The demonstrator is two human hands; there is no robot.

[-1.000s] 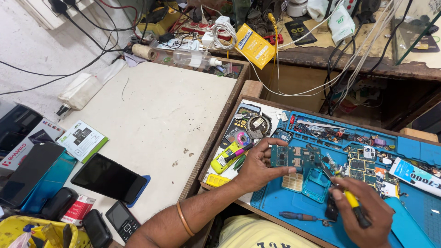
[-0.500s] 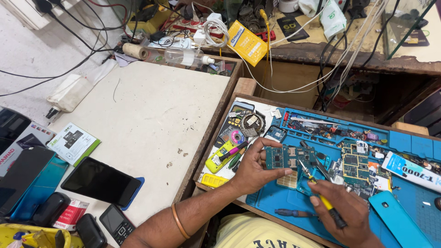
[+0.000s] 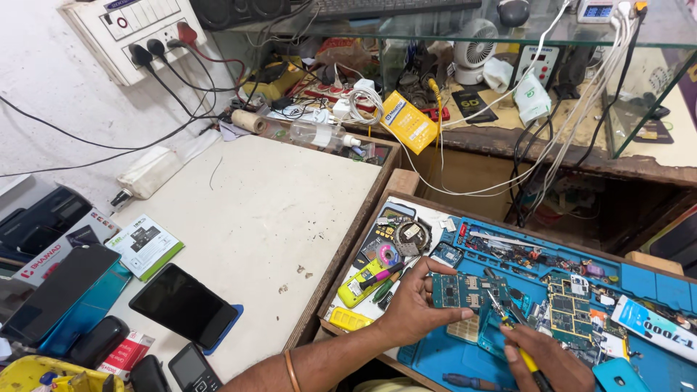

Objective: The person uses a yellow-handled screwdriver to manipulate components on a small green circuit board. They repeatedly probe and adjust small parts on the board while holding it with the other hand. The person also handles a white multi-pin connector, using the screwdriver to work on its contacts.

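Head view: left hand (image 3: 414, 308) fingers clamped on green board (image 3: 459, 290), right hand (image 3: 548, 359) gripping yellow screwdriver (image 3: 517, 341), tip at board, over blue mat (image 3: 653, 287), near right.

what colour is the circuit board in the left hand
Teal-green circuit board, seen in the head view.

whitewashed wall (image 3: 43, 94) with a switchboard (image 3: 134, 33) top left | worn off-white worktop (image 3: 268, 210) | glass-fronted counter shelf (image 3: 581, 43) behind, kinda cluttered | light looks like daylight, hard to tell
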